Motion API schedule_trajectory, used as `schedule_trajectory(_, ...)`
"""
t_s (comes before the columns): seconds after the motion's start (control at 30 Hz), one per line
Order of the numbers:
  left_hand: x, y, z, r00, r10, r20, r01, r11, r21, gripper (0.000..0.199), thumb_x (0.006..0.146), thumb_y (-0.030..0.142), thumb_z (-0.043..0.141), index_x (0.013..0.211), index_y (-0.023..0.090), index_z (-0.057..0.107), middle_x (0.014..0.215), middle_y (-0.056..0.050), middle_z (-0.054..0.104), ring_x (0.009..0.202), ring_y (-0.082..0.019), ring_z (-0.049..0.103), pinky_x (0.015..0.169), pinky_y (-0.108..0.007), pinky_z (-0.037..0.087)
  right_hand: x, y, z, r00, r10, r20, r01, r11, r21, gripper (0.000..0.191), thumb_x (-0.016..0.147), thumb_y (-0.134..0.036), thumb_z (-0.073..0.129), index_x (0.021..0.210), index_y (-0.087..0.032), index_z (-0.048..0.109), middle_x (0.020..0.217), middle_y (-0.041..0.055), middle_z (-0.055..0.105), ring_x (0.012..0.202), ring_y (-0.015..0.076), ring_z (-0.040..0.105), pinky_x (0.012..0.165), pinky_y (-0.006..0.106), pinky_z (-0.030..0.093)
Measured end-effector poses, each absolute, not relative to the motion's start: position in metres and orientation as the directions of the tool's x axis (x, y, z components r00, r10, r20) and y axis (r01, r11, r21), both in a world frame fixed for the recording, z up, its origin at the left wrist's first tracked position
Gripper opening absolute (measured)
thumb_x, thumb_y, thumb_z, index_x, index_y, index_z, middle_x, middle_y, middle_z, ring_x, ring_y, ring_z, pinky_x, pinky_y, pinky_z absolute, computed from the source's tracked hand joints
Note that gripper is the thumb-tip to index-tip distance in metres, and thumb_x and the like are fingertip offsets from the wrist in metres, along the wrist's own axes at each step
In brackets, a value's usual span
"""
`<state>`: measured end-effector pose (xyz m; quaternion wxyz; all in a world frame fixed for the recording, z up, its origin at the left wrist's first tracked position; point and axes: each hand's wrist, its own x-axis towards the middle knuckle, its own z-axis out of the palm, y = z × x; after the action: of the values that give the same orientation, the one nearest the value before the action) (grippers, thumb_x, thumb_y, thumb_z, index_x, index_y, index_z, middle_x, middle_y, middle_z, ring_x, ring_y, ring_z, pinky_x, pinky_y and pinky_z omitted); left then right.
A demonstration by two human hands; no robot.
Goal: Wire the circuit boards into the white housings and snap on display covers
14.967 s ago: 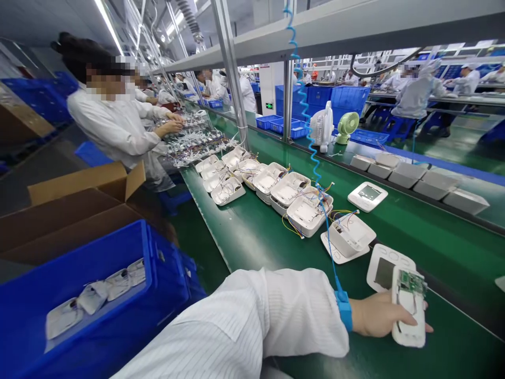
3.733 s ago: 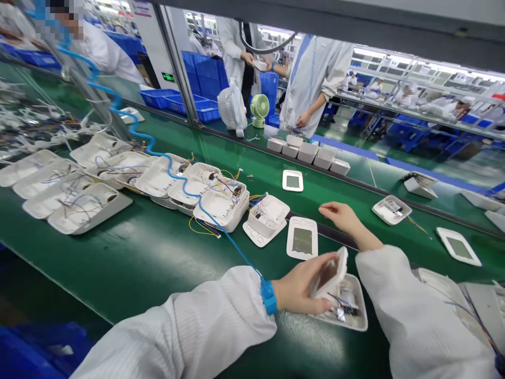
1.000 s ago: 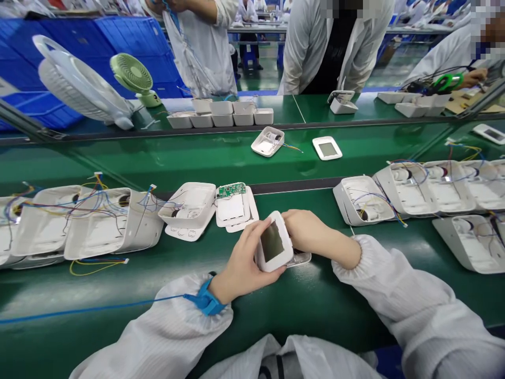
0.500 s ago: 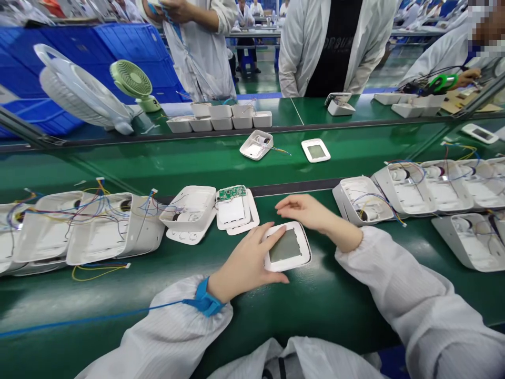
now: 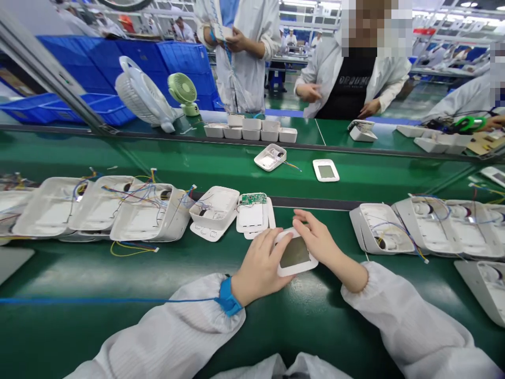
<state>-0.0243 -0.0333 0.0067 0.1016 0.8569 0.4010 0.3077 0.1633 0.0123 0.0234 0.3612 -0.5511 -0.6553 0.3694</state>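
A white rounded frame with a grey display screen (image 5: pixel 295 253) is held low over the green bench, its screen facing up. My left hand (image 5: pixel 260 260), with a blue strap at the wrist, grips its left side, thumb at the lower edge. Over its upper right edge lies my right hand (image 5: pixel 319 239), fingers bent and touching the frame; some fingertips are hidden. Just behind are white panels with a green circuit board (image 5: pixel 253 199) on top. Beside them an open white housing (image 5: pixel 216 206) with wires rests on a flat white panel.
Wired white housings (image 5: pixel 145 218) line the bench at left, and more housings (image 5: pixel 430 226) stand at right. On the green strip beyond lie an open housing (image 5: pixel 271 157) and a screen frame (image 5: pixel 326 171). Two fans (image 5: pixel 183 92) and co-workers in white coats are across the bench.
My right hand has come down and left onto the frame's upper right edge. My left hand keeps its hold. The view has shifted, and a co-worker opposite now shows both hands.
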Motion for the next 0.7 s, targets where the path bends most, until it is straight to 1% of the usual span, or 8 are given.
schedule_trajectory(0.07, -0.029, -0.03, 0.008, 0.485, 0.735, 0.474, 0.577, -0.676, 0.458, 0.08, 0.074, 0.048, 0.071, 0.14, 0.014, 0.041, 0.133, -0.021, 0.053, 0.124, -0.037, 0.05, 0.106, -0.055, 0.041, 0.165, 0.012, 0.023, -0.176, 0.983, 0.052, 0.481, 0.132, -0.867, 0.037, 0.093, -0.05, 0.05, 0.107, -0.02, 0.067, 0.109, 0.0074, 0.07, 0.097, 0.0217, 0.066, 0.085, 0.036, 0.049)
schedule_trajectory(0.13, -0.033, -0.026, 0.011, 0.447, 0.788, 0.424, 0.507, -0.614, 0.605, 0.078, 0.078, 0.05, 0.067, 0.141, 0.013, 0.04, 0.129, -0.019, 0.058, 0.118, -0.033, 0.056, 0.102, -0.049, 0.046, 0.167, 0.011, 0.024, -0.212, 0.973, 0.089, 0.469, 0.181, -0.864, 0.034, 0.092, -0.049, 0.052, 0.096, -0.02, 0.068, 0.1, 0.0058, 0.072, 0.09, 0.0214, 0.066, 0.08, 0.034, 0.05)
schedule_trajectory(0.2, -0.037, -0.023, 0.016, 0.373, 0.876, 0.305, 0.446, -0.458, 0.769, 0.059, 0.088, 0.046, 0.056, 0.137, 0.013, 0.047, 0.121, -0.015, 0.065, 0.107, -0.026, 0.064, 0.093, -0.041, 0.052, 0.168, 0.01, 0.023, -0.233, 0.959, 0.162, 0.433, 0.251, -0.866, 0.03, 0.09, -0.046, 0.055, 0.096, -0.02, 0.067, 0.096, 0.0054, 0.072, 0.083, 0.0203, 0.066, 0.074, 0.032, 0.05)
schedule_trajectory(0.27, -0.039, -0.021, 0.021, 0.354, 0.915, 0.196, 0.41, -0.34, 0.846, 0.042, 0.095, 0.042, 0.046, 0.125, 0.015, 0.059, 0.11, -0.011, 0.071, 0.095, -0.022, 0.067, 0.084, -0.034, 0.054, 0.169, 0.008, 0.022, -0.251, 0.938, 0.238, 0.4, 0.324, -0.857, 0.028, 0.09, -0.044, 0.055, 0.097, -0.02, 0.066, 0.095, 0.0056, 0.072, 0.08, 0.0199, 0.066, 0.072, 0.031, 0.05)
schedule_trajectory(0.37, -0.04, -0.022, 0.028, 0.39, 0.902, 0.185, 0.413, -0.351, 0.84, 0.036, 0.096, 0.04, 0.045, 0.112, 0.018, 0.067, 0.098, -0.006, 0.073, 0.086, -0.02, 0.068, 0.078, -0.03, 0.052, 0.168, 0.005, 0.02, -0.268, 0.919, 0.289, 0.399, 0.379, -0.835, 0.029, 0.091, -0.043, 0.053, 0.103, -0.02, 0.066, 0.099, 0.0066, 0.072, 0.088, 0.0215, 0.067, 0.079, 0.034, 0.051)
schedule_trajectory(0.5, -0.041, -0.024, 0.031, 0.392, 0.89, 0.233, 0.419, -0.398, 0.816, 0.034, 0.096, 0.038, 0.046, 0.118, 0.02, 0.065, 0.101, -0.005, 0.074, 0.089, -0.02, 0.068, 0.08, -0.029, 0.051, 0.165, 0.002, 0.022, -0.255, 0.921, 0.295, 0.498, 0.386, -0.777, 0.036, 0.09, -0.043, 0.055, 0.116, -0.019, 0.063, 0.112, 0.0094, 0.07, 0.103, 0.025, 0.066, 0.09, 0.039, 0.05)
schedule_trajectory(0.6, -0.041, -0.024, 0.03, 0.395, 0.883, 0.254, 0.435, -0.423, 0.795, 0.035, 0.097, 0.038, 0.044, 0.122, 0.021, 0.063, 0.105, -0.005, 0.073, 0.094, -0.02, 0.069, 0.084, -0.03, 0.051, 0.163, -0.001, 0.025, -0.226, 0.932, 0.283, 0.566, 0.362, -0.741, 0.038, 0.089, -0.044, 0.056, 0.116, -0.019, 0.063, 0.112, 0.0101, 0.07, 0.102, 0.026, 0.066, 0.09, 0.041, 0.051)
schedule_trajectory(0.7, -0.041, -0.024, 0.03, 0.401, 0.873, 0.279, 0.46, -0.455, 0.762, 0.033, 0.098, 0.037, 0.043, 0.119, 0.021, 0.063, 0.103, -0.005, 0.073, 0.093, -0.02, 0.069, 0.081, -0.029, 0.05, 0.161, -0.002, 0.027, -0.22, 0.935, 0.279, 0.601, 0.355, -0.716, 0.035, 0.09, -0.044, 0.053, 0.11, -0.019, 0.066, 0.107, 0.009, 0.071, 0.099, 0.0254, 0.067, 0.088, 0.04, 0.051)
